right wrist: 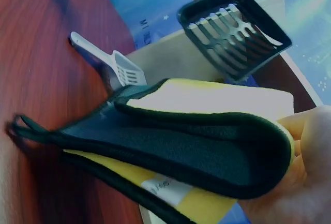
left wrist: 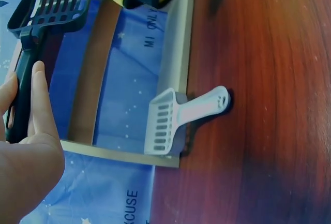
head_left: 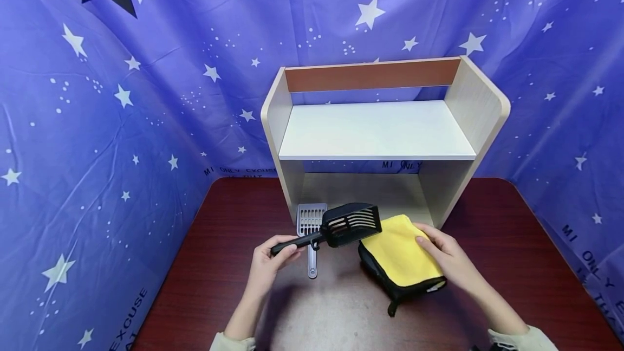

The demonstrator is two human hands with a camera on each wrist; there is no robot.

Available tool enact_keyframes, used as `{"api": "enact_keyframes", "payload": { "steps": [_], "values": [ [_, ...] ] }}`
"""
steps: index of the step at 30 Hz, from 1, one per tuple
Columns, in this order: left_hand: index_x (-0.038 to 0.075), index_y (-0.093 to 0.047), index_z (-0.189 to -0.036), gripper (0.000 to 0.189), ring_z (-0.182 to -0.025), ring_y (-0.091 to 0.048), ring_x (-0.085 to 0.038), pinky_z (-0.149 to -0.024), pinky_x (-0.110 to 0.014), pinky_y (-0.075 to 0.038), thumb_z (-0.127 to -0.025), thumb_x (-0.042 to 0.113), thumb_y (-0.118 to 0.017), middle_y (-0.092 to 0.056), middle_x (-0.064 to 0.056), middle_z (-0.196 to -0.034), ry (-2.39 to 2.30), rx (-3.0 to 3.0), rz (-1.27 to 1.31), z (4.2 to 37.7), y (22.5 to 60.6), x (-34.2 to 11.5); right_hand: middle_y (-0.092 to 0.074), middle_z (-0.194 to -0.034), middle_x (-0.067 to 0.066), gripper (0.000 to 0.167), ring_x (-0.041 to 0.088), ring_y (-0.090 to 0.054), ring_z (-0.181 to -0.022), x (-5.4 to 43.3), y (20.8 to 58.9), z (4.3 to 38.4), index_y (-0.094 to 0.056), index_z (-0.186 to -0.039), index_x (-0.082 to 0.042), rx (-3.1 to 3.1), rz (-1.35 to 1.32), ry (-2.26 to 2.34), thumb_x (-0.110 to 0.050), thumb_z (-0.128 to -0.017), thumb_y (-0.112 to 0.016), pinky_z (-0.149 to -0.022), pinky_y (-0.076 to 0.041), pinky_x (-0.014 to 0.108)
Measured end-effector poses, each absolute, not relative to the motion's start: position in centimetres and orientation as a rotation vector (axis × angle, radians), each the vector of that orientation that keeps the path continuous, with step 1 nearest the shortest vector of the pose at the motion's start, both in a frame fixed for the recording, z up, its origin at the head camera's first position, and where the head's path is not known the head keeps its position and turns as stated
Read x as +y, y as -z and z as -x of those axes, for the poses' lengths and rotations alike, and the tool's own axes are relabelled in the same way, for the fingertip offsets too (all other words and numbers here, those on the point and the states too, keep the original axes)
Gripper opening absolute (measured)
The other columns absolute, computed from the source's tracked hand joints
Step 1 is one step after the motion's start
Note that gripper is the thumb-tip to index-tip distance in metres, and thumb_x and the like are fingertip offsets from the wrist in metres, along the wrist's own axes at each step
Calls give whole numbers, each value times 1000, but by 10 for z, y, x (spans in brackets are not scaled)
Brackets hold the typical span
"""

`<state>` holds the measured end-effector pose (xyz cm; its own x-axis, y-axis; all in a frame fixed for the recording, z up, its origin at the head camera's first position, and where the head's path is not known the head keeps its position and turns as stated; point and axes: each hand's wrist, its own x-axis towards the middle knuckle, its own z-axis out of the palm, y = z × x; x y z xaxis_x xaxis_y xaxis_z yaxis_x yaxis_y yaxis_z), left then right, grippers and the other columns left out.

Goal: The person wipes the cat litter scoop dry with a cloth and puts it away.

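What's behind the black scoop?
In the head view, the gray scoop and the shelf peek out behind it. From there, the black scoop covers a bit of the gray scoop's middle and some of the shelf's bottom.

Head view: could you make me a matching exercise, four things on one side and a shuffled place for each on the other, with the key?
Things
1. black scoop
2. grey scoop
3. yellow cloth
4. shelf unit

Places
A. in the right hand
B. standing at the back of the table
C. in the left hand
D. at the shelf unit's front left, in no hand

Pairs: 1-C, 2-D, 3-A, 4-B
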<state>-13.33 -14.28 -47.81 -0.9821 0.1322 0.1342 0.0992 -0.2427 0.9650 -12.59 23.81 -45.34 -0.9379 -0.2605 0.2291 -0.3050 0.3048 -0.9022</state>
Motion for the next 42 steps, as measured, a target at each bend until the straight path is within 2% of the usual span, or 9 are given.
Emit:
{"api": "enact_keyframes", "payload": {
  "steps": [7,11,13,16,19,26,34,38,42],
  "values": [
    [-24,-51,-121,38,-92,-75,-17,-84,-26,-59,-94,-1,-63,-73,-8,-104,-2467,1788,-173,129,480,-123,-68,-88,-9,32,9,-69,-67,227,454,129,-54,-134,-10,-2387,-582,-1964,-5,-105,-44,-54,-59,31],
    [-22,-50,-124,40,-90,-75,-16,-83,-27,-60,-95,2,-63,-71,-16,-109,-2398,1800,-111,125,486,-112,-72,-92,-10,31,11,-71,-69,221,453,130,-52,-135,-2,-2358,-525,-2003,-7,-105,-44,-54,-60,34],
    [-21,-50,-124,39,-89,-75,-15,-82,-27,-60,-95,3,-62,-69,-24,-111,-2359,1823,-111,124,488,-107,-73,-95,-13,32,11,-72,-71,219,452,130,-49,-135,3,-2342,-465,-2043,-9,-106,-45,-56,-61,33],
    [-21,-50,-123,37,-87,-75,-12,-82,-27,-61,-97,3,-60,-65,-37,-113,-2300,1861,-155,123,492,-103,-73,-100,-16,34,10,-72,-76,217,451,130,-46,-136,4,-2311,-370,-2115,-11,-106,-45,-60,-61,30],
    [-21,-52,-120,35,-84,-74,-8,-80,-25,-61,-96,2,-61,-63,-44,-110,-2232,1916,-214,122,494,-100,-72,-103,-17,35,7,-72,-81,216,450,129,-44,-137,3,-2268,-295,-2182,-14,-106,-46,-65,-61,27],
    [-14,-61,-109,28,-75,-70,-3,-65,-14,-53,-90,5,-69,-69,-36,-97,-1996,2071,-317,117,496,-93,-70,-109,-19,32,2,-70,-89,212,450,130,-46,-134,0,-2182,-237,-2185,-12,-105,-49,-70,-60,21],
    [-10,-61,-117,34,-80,-67,3,-75,-14,-57,-88,3,-71,-70,-34,-102,-1931,2107,-426,109,495,-79,-64,-111,-13,27,-2,-67,-95,203,452,130,-49,-124,-8,-1996,-233,-2201,2,-99,-54,-73,-58,17],
    [-5,-63,-121,37,-80,-68,0,-74,-17,-58,-87,4,-73,-72,-30,-101,-1939,2179,-456,104,492,-73,-62,-114,-11,33,-1,-67,-98,200,453,131,-50,-121,-13,-1934,-250,-2222,7,-96,-55,-72,-60,18],
    [1,-65,-123,38,-78,-70,-4,-70,-18,-58,-86,7,-74,-74,-24,-98,-1931,2267,-445,100,489,-68,-63,-116,-11,37,-1,-67,-102,199,454,131,-52,-125,-11,-1926,-277,-2194,9,-95,-56,-75,-59,17]
  ]
}}
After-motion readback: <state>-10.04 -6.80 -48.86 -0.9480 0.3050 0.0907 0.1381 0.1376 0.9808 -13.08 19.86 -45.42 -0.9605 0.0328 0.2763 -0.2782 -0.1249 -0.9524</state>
